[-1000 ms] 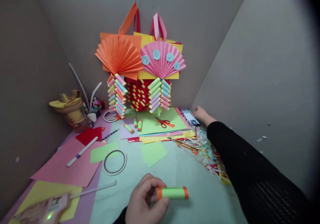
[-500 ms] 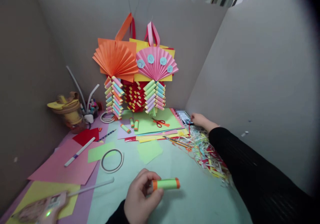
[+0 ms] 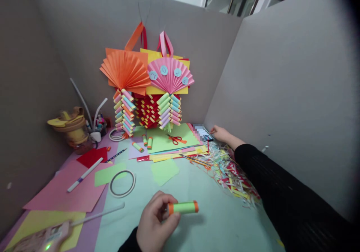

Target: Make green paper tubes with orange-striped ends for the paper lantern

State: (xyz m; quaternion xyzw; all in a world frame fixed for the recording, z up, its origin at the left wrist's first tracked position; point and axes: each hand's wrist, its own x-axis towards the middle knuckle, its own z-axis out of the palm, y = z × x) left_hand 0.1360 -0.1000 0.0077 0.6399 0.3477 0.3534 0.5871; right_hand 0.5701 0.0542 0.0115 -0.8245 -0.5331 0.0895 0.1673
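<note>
My left hand (image 3: 158,222) is closed around one end of a small paper roll (image 3: 183,207), green with orange ends. The roll is held level above the pale green sheet. Far to the right, my right hand (image 3: 221,134) is stretched out beside a phone (image 3: 203,132), with a finger at the phone's right edge. Its other fingers look bent and are small in view. Several more green rolls with orange ends lie near the green paper stack, one of them a roll (image 3: 137,147) on its side.
A glue gun (image 3: 53,237) with a lit green light lies at front left, near a tape roll (image 3: 122,183). Red scissors (image 3: 174,139) rest on green paper (image 3: 157,137). Shredded paper (image 3: 227,169) is heaped at right. An orange fan (image 3: 125,70) and pink fan (image 3: 170,75) hang behind.
The view has shifted slightly, so most things sit a little further left. The left hand still holds the paper roll, and the right hand remains by the phone.
</note>
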